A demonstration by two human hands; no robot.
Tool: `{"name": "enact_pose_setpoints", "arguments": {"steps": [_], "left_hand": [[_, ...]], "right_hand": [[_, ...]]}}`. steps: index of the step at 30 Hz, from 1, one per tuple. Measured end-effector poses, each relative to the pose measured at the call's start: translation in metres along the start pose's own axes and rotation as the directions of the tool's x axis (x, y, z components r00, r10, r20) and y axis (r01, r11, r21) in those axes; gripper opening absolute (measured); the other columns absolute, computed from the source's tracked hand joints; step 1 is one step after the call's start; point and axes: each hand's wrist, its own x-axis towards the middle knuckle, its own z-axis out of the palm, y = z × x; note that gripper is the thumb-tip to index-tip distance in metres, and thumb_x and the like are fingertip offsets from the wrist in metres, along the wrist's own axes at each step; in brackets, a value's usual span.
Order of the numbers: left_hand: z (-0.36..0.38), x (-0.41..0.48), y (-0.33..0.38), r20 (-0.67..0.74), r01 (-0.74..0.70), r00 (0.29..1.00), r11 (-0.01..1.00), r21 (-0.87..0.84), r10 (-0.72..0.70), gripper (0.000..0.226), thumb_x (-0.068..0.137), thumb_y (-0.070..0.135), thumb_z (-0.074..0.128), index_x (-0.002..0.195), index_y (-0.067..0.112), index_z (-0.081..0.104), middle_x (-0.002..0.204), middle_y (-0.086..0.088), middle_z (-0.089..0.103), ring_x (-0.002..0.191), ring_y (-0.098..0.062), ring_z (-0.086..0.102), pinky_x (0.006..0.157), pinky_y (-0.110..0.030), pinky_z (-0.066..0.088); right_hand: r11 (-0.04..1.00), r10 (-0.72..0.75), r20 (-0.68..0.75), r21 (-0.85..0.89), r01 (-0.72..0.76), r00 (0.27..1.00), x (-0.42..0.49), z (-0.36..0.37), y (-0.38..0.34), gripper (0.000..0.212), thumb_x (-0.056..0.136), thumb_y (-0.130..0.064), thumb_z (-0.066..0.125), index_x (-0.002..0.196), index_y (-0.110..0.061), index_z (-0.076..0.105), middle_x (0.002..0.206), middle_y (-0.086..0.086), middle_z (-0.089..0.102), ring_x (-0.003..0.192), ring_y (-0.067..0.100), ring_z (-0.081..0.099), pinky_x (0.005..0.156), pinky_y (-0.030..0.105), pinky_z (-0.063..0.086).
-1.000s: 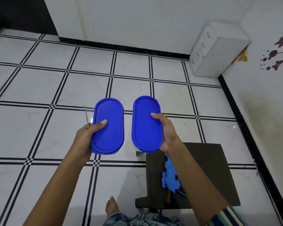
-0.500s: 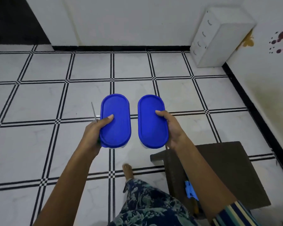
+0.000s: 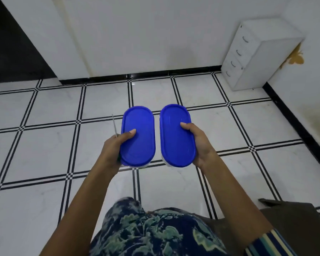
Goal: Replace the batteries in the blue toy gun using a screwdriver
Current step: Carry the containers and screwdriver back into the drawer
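- Head view: the left hand (image 3: 115, 150) grips the left box (image 3: 138, 135) at its near end, thumb flat on the blue lid, fingers curled underneath out of sight.
- The same hand holds the screwdriver (image 3: 114, 126) against the box's outer side. Its thin metal shaft sticks out past the thumb, pointing away from the person.
- The right hand (image 3: 199, 145) grips the right box (image 3: 176, 135) the same way, thumb on the lid.
- The boxes sit side by side, just apart, held over the tiled floor (image 3: 44, 145).
- A white drawer unit (image 3: 255, 52) stands in the far right corner.
- A dark stool (image 3: 294, 222) shows at the lower right, beside the person's patterned lap (image 3: 146, 233).
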Motion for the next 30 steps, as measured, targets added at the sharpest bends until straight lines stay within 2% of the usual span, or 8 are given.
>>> {"name": "enact_pose_setpoints", "arguments": {"steps": [2, 5, 10, 14, 18, 21, 28, 30], "left_hand": [[0.001, 0.038, 0.024, 0.015, 0.014, 1.0, 1.0, 0.002, -0.014, 0.094, 0.047, 0.045, 0.09, 0.125, 0.003, 0.058, 0.116, -0.015, 0.07, 0.104, -0.036, 0.068, 0.093, -0.051, 0.052], [0.009, 0.104, 0.058, 0.041, 0.022, 0.999, 0.999, 0.027, -0.023, 0.089, 0.049, 0.045, 0.088, 0.123, 0.003, 0.06, 0.113, -0.014, 0.071, 0.101, -0.036, 0.069, 0.082, -0.046, 0.056], [0.044, 0.226, 0.122, 0.147, 0.037, 0.988, 0.994, 0.104, -0.052, 0.074, 0.056, 0.043, 0.086, 0.115, 0.004, 0.063, 0.109, -0.015, 0.072, 0.093, -0.033, 0.071, 0.067, -0.036, 0.057], [0.086, 0.324, 0.183, 0.243, 0.063, 0.965, 0.988, 0.143, -0.097, 0.069, 0.06, 0.041, 0.084, 0.114, 0.006, 0.059, 0.108, -0.013, 0.073, 0.094, -0.032, 0.072, 0.069, -0.037, 0.058], [0.14, 0.416, 0.244, 0.314, 0.043, 0.943, 0.975, 0.218, -0.111, 0.092, 0.053, 0.046, 0.088, 0.127, 0.001, 0.055, 0.111, -0.013, 0.072, 0.099, -0.034, 0.07, 0.081, -0.045, 0.057], [0.184, 0.472, 0.272, 0.366, 0.048, 0.919, 0.964, 0.261, -0.144, 0.096, 0.052, 0.047, 0.089, 0.129, 0.0, 0.053, 0.114, -0.014, 0.071, 0.101, -0.035, 0.069, 0.088, -0.051, 0.055], [0.312, 0.602, 0.309, 0.483, 0.054, 0.853, 0.952, 0.3, -0.201, 0.089, 0.057, 0.042, 0.086, 0.129, 0.0, 0.054, 0.116, -0.013, 0.07, 0.105, -0.035, 0.068, 0.093, -0.052, 0.053], [0.355, 0.642, 0.32, 0.497, 0.068, 0.839, 0.948, 0.31, -0.223, 0.085, 0.059, 0.041, 0.085, 0.129, 0.001, 0.056, 0.116, -0.013, 0.07, 0.106, -0.035, 0.068, 0.092, -0.051, 0.054]], "right_hand": [[1.0, 0.014, -0.009, 0.022, -0.014, 1.0, 0.034, 0.01, -0.022, 0.042, 0.085, -0.035, 0.067, 0.122, -0.015, 0.064, 0.113, 0.011, 0.071, 0.098, 0.032, 0.066, 0.078, 0.044, 0.055], [0.999, 0.01, -0.029, 0.032, -0.009, 1.0, 0.087, 0.022, -0.056, 0.039, 0.087, -0.033, 0.065, 0.12, -0.014, 0.065, 0.111, 0.012, 0.071, 0.097, 0.031, 0.067, 0.078, 0.044, 0.056], [0.996, -0.017, -0.098, 0.084, 0.026, 0.995, 0.185, 0.031, -0.115, 0.047, 0.087, -0.031, 0.065, 0.128, -0.011, 0.061, 0.123, 0.017, 0.066, 0.102, 0.034, 0.064, 0.083, 0.047, 0.054], [0.987, -0.036, -0.172, 0.151, 0.062, 0.984, 0.255, 0.032, -0.176, 0.046, 0.086, -0.032, 0.066, 0.127, -0.011, 0.062, 0.116, 0.014, 0.07, 0.098, 0.032, 0.066, 0.08, 0.045, 0.055], [0.965, -0.093, -0.254, 0.215, 0.15, 0.963, 0.318, 0.028, -0.246, 0.045, 0.087, -0.03, 0.065, 0.127, -0.011, 0.062, 0.114, 0.013, 0.071, 0.096, 0.031, 0.067, 0.077, 0.043, 0.056], [0.94, -0.121, -0.31, 0.27, 0.21, 0.943, 0.357, 0.015, -0.286, 0.039, 0.089, -0.03, 0.063, 0.123, -0.011, 0.064, 0.112, 0.011, 0.071, 0.093, 0.029, 0.068, 0.075, 0.042, 0.056], [0.894, -0.162, -0.423, 0.319, 0.314, 0.892, 0.457, -0.053, -0.394, 0.039, 0.087, -0.03, 0.066, 0.122, -0.013, 0.065, 0.12, 0.013, 0.069, 0.103, 0.034, 0.065, 0.091, 0.052, 0.051], [0.887, -0.155, -0.44, 0.332, 0.321, 0.884, 0.487, -0.08, -0.434, 0.036, 0.088, -0.03, 0.065, 0.119, -0.013, 0.067, 0.118, 0.012, 0.07, 0.103, 0.034, 0.065, 0.089, 0.05, 0.052]]}}
